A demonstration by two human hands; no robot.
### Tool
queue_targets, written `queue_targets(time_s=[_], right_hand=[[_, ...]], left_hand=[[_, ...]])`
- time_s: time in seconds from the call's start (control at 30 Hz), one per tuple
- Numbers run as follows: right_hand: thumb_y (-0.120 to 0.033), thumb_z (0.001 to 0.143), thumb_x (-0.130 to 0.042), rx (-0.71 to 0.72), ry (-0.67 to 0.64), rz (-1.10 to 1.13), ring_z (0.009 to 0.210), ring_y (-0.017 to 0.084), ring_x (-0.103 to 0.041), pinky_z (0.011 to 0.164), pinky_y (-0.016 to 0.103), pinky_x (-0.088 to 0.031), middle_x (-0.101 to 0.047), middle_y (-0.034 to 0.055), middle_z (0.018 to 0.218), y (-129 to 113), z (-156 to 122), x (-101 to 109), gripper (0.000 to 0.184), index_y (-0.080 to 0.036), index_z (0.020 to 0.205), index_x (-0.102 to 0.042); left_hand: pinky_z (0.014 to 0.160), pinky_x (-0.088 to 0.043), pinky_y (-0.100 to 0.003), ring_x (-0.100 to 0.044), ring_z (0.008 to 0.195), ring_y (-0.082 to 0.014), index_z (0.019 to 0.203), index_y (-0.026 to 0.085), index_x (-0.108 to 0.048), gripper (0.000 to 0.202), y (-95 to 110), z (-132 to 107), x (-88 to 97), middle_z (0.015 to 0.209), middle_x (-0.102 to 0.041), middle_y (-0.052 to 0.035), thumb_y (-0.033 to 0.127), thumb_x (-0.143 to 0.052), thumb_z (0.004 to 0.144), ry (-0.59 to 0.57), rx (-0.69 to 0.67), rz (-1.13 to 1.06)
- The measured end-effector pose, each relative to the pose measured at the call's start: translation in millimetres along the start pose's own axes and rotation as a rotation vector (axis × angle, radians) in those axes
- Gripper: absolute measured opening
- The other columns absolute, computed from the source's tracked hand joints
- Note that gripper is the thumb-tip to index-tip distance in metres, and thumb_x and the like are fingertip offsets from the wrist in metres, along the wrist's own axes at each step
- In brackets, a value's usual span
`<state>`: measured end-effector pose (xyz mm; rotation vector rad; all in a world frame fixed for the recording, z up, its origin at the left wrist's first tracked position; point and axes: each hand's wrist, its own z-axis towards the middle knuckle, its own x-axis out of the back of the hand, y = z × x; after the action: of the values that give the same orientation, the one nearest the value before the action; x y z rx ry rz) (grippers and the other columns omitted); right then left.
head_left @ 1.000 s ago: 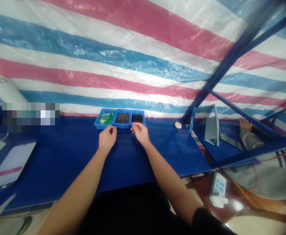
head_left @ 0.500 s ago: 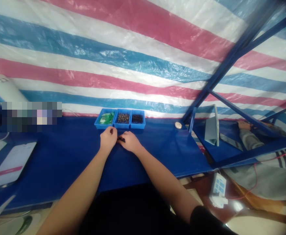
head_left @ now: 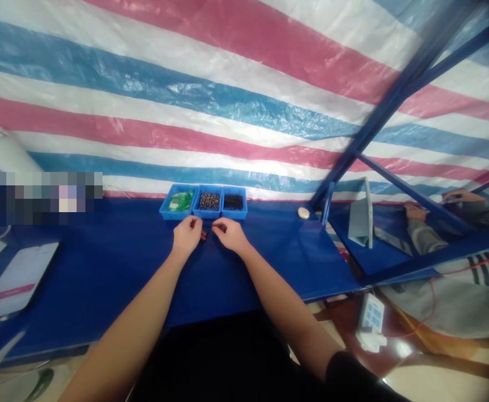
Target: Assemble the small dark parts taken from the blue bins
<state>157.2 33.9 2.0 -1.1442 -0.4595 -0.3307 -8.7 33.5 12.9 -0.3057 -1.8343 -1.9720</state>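
My left hand (head_left: pixel 186 237) is closed in a pinch just in front of the trays; what it holds, if anything, is too small to name. A short way to its right, my right hand (head_left: pixel 230 233) has thumb and forefinger pressed together, and the thing between them cannot be made out. Beyond the hands stand three blue trays side by side. The left tray holds a green plastic bag (head_left: pixel 180 201), the middle one small brassy and dark metal parts (head_left: pixel 209 201), the right one small black parts (head_left: pixel 233 202).
A phone-like white screen (head_left: pixel 16 282) lies at the left of the blue table (head_left: pixel 114 262). Near the right end sits a small round pale object (head_left: pixel 303 213). Past the blue metal frame (head_left: pixel 353 159) are a propped tablet (head_left: pixel 362 215), a co-worker's hands (head_left: pixel 462 196) and a power strip (head_left: pixel 372 322).
My hands, close together before, have drawn slightly apart, the right one moving right. A co-worker's hand has risen at the far right. The view has shifted slightly.
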Motion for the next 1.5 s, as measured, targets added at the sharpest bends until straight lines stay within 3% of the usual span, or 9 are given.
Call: queue_targets(time_s=[0.1,0.23,0.43,0.67,0.8,0.97,1.13,1.3,1.5], right_hand=[[-0.03,0.085,-0.059,-0.064,0.083,0.208,0.079,0.015,-0.065,0.079,0.028,-0.051,-0.071,0.0026,0.091,6,4,0,0.025,-0.021,0.106,-0.068],[-0.038,0.08,-0.064,-0.14,0.111,0.401,0.079,0.017,-0.067,0.077,0.03,-0.053,-0.073,0.0046,0.088,6,7,0,0.025,-0.019,0.095,-0.072],[-0.043,0.072,-0.072,-0.199,0.197,0.536,0.078,0.018,-0.068,0.075,0.03,-0.054,-0.073,0.005,0.084,-7,4,2,0.028,-0.017,0.083,-0.072],[-0.043,0.069,-0.074,-0.201,0.125,0.568,0.069,0.016,-0.067,0.068,0.029,-0.055,-0.072,0.004,0.078,-5,5,2,0.031,-0.017,0.086,-0.072],[-0.04,0.069,-0.075,-0.152,0.059,0.63,0.076,0.017,-0.068,0.075,0.031,-0.056,-0.073,0.0046,0.086,-3,4,1,0.039,-0.018,0.1,-0.071],[-0.04,0.07,-0.074,-0.125,0.014,0.615,0.083,0.019,-0.069,0.082,0.034,-0.056,-0.073,0.0067,0.093,-2,3,0,0.038,-0.017,0.1,-0.071],[-0.039,0.072,-0.073,-0.102,0.029,0.608,0.08,0.019,-0.069,0.08,0.033,-0.056,-0.073,0.0067,0.092,-3,3,0,0.036,-0.017,0.101,-0.071],[-0.041,0.073,-0.071,-0.133,0.055,0.566,0.079,0.018,-0.069,0.078,0.032,-0.057,-0.073,0.0058,0.091,-3,3,2,0.038,-0.018,0.102,-0.071],[-0.039,0.075,-0.07,-0.103,0.06,0.562,0.079,0.017,-0.069,0.078,0.032,-0.057,-0.073,0.0056,0.091,-3,2,1,0.036,-0.018,0.104,-0.071]], left_hand=[[0.059,-0.049,-0.024,-0.061,0.051,-0.0143,0.086,0.02,-0.063,0.022,0,0,1.6,0.062,-0.067,0.0013,0.037,-0.049,0.085,0.022,-0.042,0.016],[0.068,-0.049,-0.025,-0.063,0.067,-0.0148,0.091,0.02,-0.067,0.025,2,-5,0.9,0.076,-0.069,-0.0007,0.041,-0.055,0.084,0.064,-0.272,0.085],[0.063,-0.047,-0.024,-0.059,0.064,-0.0131,0.099,0.02,-0.066,0.031,5,-12,-6.8,0.076,-0.066,-0.0002,0.045,-0.059,0.083,-0.059,-0.462,0.086],[0.069,-0.048,-0.023,-0.063,0.072,-0.014,0.094,0.02,-0.067,0.027,4,-10,-5.6,0.085,-0.07,-0.0018,0.042,-0.053,0.088,-0.008,-0.451,0.047],[0.066,-0.047,-0.023,-0.063,0.068,-0.0136,0.093,0.019,-0.064,0.027,5,-10,-3.4,0.078,-0.069,-0.0008,0.041,-0.049,0.09,-0.03,-0.406,0.047],[0.064,-0.045,-0.022,-0.061,0.065,-0.0133,0.086,0.018,-0.064,0.031,8,-11,-0.7,0.072,-0.067,-0.0001,0.042,-0.044,0.092,-0.028,-0.374,0.087],[0.065,-0.046,-0.022,-0.062,0.067,-0.0136,0.085,0.019,-0.063,0.032,10,-14,-0.1,0.073,-0.067,-0.0001,0.045,-0.045,0.091,-0.045,-0.354,0.079],[0.068,-0.048,-0.024,-0.063,0.07,-0.0144,0.099,0.019,-0.063,0.032,9,-14,-0.9,0.079,-0.069,-0.0011,0.046,-0.048,0.089,-0.03,-0.35,0.022],[0.069,-0.048,-0.023,-0.063,0.07,-0.014,0.095,0.02,-0.064,0.031,8,-12,-1.8,0.08,-0.069,-0.0014,0.045,-0.048,0.089,-0.033,-0.365,0.038]])
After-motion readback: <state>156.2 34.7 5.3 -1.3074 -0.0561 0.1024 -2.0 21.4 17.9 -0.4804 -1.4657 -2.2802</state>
